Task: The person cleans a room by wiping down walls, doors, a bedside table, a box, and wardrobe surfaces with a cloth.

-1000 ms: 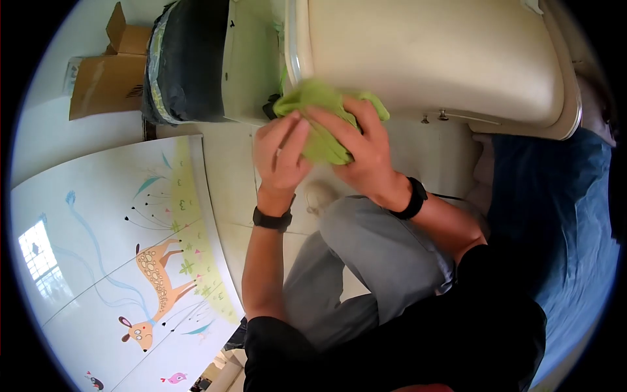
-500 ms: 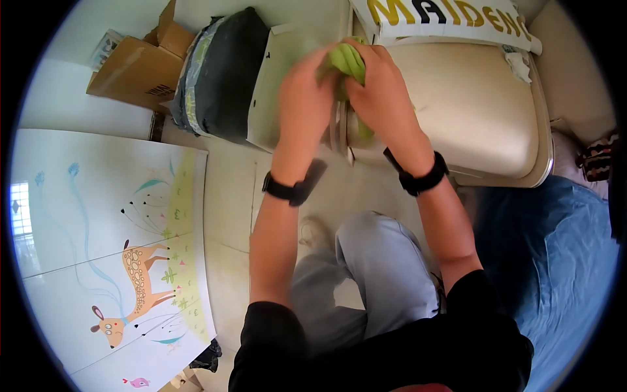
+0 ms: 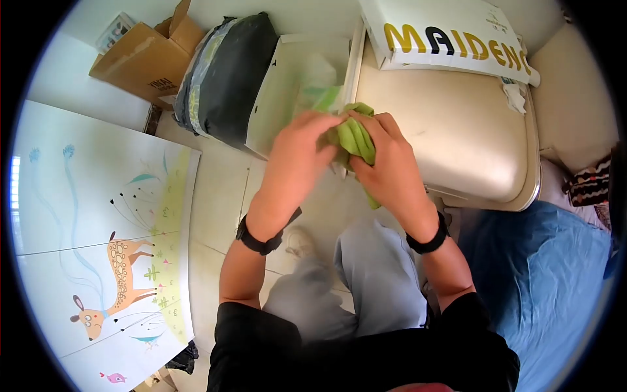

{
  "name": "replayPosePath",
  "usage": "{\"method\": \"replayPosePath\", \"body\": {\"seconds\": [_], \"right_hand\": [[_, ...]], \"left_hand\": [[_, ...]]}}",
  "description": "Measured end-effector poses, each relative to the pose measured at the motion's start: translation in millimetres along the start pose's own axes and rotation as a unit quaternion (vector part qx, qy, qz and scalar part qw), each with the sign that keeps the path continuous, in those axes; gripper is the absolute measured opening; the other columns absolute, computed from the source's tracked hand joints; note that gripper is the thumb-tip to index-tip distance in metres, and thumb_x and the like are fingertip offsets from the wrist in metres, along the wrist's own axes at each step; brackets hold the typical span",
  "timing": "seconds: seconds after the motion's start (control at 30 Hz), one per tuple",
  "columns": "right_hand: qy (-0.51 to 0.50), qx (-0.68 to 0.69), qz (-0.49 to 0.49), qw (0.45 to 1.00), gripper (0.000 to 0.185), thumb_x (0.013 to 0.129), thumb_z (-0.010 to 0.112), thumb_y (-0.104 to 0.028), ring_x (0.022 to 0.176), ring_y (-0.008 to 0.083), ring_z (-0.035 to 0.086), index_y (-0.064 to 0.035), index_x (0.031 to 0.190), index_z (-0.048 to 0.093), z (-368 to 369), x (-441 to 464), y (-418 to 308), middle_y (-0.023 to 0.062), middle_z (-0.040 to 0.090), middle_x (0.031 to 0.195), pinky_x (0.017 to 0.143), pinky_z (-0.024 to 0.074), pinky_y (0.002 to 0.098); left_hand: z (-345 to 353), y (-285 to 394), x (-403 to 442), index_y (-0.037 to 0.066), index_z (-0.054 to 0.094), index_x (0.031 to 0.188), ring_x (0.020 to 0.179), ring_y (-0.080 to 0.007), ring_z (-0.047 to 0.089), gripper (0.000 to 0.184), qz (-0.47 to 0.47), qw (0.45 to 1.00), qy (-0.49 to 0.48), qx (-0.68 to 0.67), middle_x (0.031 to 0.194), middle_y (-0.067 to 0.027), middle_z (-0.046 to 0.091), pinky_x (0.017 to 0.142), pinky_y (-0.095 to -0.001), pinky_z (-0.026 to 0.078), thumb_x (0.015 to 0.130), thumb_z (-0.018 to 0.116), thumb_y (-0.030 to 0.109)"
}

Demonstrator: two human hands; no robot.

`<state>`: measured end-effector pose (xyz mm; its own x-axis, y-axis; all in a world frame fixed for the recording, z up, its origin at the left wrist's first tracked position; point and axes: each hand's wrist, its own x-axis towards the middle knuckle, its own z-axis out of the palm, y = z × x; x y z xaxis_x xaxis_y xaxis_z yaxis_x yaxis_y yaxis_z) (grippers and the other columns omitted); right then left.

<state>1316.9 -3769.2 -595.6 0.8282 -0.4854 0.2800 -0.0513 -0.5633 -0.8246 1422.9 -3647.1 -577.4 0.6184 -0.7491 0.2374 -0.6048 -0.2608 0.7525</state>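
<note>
A crumpled green cloth [image 3: 356, 138] is bunched between my two hands, near the left edge of the cream padded seat [image 3: 457, 124]. My right hand [image 3: 390, 153] is wrapped round the cloth from the right, and a corner of it hangs below the palm. On the other side my left hand [image 3: 302, 160] is at the cloth's left edge, blurred by motion, with its fingers bent. Whether those fingers grip the cloth is unclear. Black bands circle both wrists.
A white box with "MAIDEN" lettering [image 3: 450, 39] lies on the seat's far part. At the left are an open white box [image 3: 268, 98], a black wrapped package [image 3: 232, 78], a cardboard box [image 3: 147, 62] and a deer-painted panel [image 3: 85, 215]. Blue fabric [image 3: 542, 268] lies right.
The view has shifted, bringing the lettered box into sight. Both hands stay at the cloth, which is now more tightly bunched, and my left hand has moved a little away from my right.
</note>
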Motion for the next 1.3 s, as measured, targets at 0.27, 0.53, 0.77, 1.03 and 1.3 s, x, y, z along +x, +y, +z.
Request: {"method": "replayPosePath", "body": {"seconds": [0.27, 0.53, 0.77, 1.03, 1.3], "right_hand": [[0.011, 0.045, 0.025, 0.999, 0.042, 0.074, 0.053, 0.004, 0.095, 0.0420, 0.057, -0.0018, 0.115, 0.059, -1.5, 49.6, 22.9, 0.0236, 0.058, 0.100, 0.085, 0.0464, 0.0427], [0.005, -0.056, 0.107, 0.993, 0.045, 0.076, 0.051, 0.006, 0.096, 0.0441, 0.054, -0.0025, 0.120, 0.056, 4.7, 69.9, -8.5, 0.0242, 0.055, 0.101, 0.085, 0.0451, 0.0449], [-0.278, -0.083, 0.279, 0.915, 0.031, 0.074, 0.062, -0.013, 0.085, 0.0409, 0.064, -0.0029, 0.103, 0.060, -18.7, 35.2, -85.6, 0.0232, 0.065, 0.092, 0.076, 0.0503, 0.0486], [-0.415, 0.063, 0.297, 0.857, 0.049, 0.075, 0.070, -0.023, 0.103, 0.0357, 0.059, -0.0069, 0.119, 0.058, -81.0, 118.4, -400.7, 0.0204, 0.060, 0.112, 0.088, 0.0482, 0.0414], [-0.228, 0.040, 0.051, 0.971, 0.049, 0.075, 0.072, -0.015, 0.106, 0.0351, 0.057, -0.0060, 0.121, 0.058, -123.6, 201.7, -482.8, 0.0173, 0.059, 0.113, 0.092, 0.0459, 0.0401]], "left_hand": [[7.1, -26.5, 63.3, 0.004, 0.064, 0.103, 0.090, -0.0360, 0.060, 0.028, 0.069, 0.997, 0.004, -0.029, 0.097, -0.0162, 0.062, 0.076, -0.0401, 0.049, 0.075, 0.070, 0.005], [2.3, -19.9, 70.2, 0.007, 0.064, 0.103, 0.092, -0.0354, 0.059, 0.028, -0.043, 0.998, 0.022, -0.035, 0.097, -0.0143, 0.061, 0.078, -0.0420, 0.048, 0.076, 0.067, 0.003], [-14.9, 2.1, -3.2, 0.009, 0.062, 0.096, 0.082, -0.0359, 0.063, 0.015, -0.157, 0.977, -0.144, -0.011, 0.090, -0.0157, 0.062, 0.070, -0.0469, 0.051, 0.087, 0.052, 0.015], [-298.6, 162.4, -11.6, 0.004, 0.062, 0.106, 0.100, -0.0354, 0.057, 0.027, -0.196, 0.943, -0.231, -0.138, 0.102, -0.0183, 0.060, 0.084, -0.0436, 0.046, 0.085, 0.059, 0.021], [-397.7, 214.2, 90.2, 0.005, 0.058, 0.122, 0.106, -0.0358, 0.057, 0.049, -0.064, 0.989, -0.078, -0.110, 0.113, -0.0179, 0.060, 0.091, -0.0388, 0.047, 0.075, 0.071, 0.011]]}}
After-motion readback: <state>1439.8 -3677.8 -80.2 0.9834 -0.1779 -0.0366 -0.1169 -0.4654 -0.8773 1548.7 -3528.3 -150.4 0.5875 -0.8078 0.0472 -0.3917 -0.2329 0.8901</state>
